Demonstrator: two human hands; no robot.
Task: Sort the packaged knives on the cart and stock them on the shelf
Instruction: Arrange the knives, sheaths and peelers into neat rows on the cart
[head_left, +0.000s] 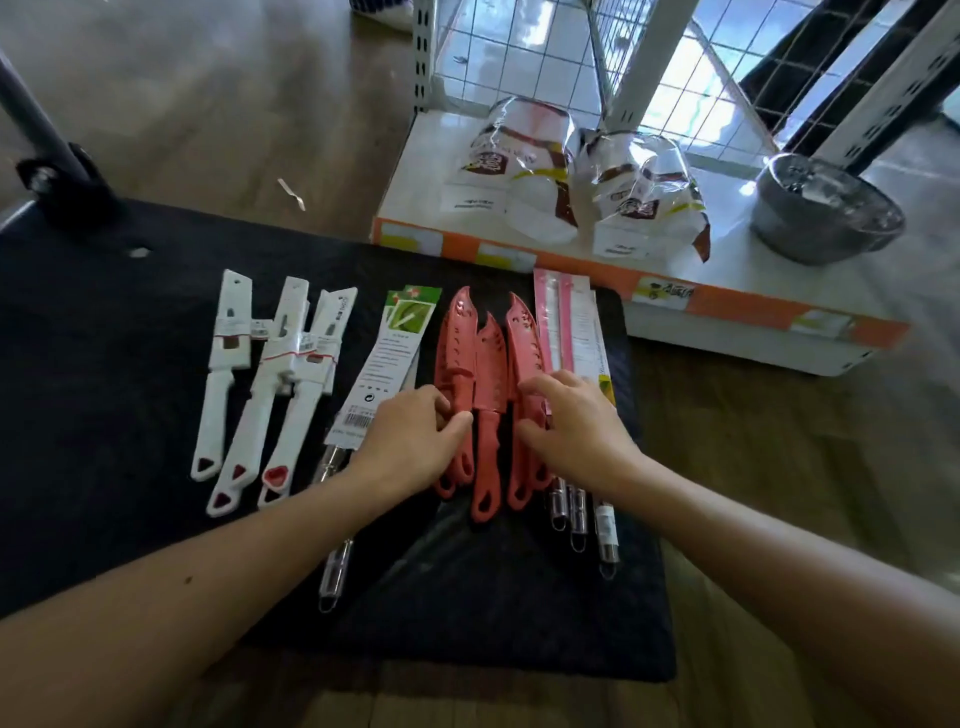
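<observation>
Knives lie in groups on the black cart top (104, 395). Three white-handled knives (260, 395) are at the left. Green-carded knives (387, 353) with steel handles come after them. Several red sheathed knives (488, 364) sit in the middle, and pink-carded knives (571, 327) at the right. My left hand (410, 441) grips the leftmost red knives at their handles, thumb across them. My right hand (566, 421) curls its fingers over the right-hand red knife handles, lying partly on the pink-carded packs.
Beyond the cart is a low white shelf (727, 291) with an orange price strip. On it lie two clear bagged packages (582, 182) and a steel bowl (826, 208). A wire grid backs the shelf. A black cart post (47, 156) rises at the far left. The floor is wood.
</observation>
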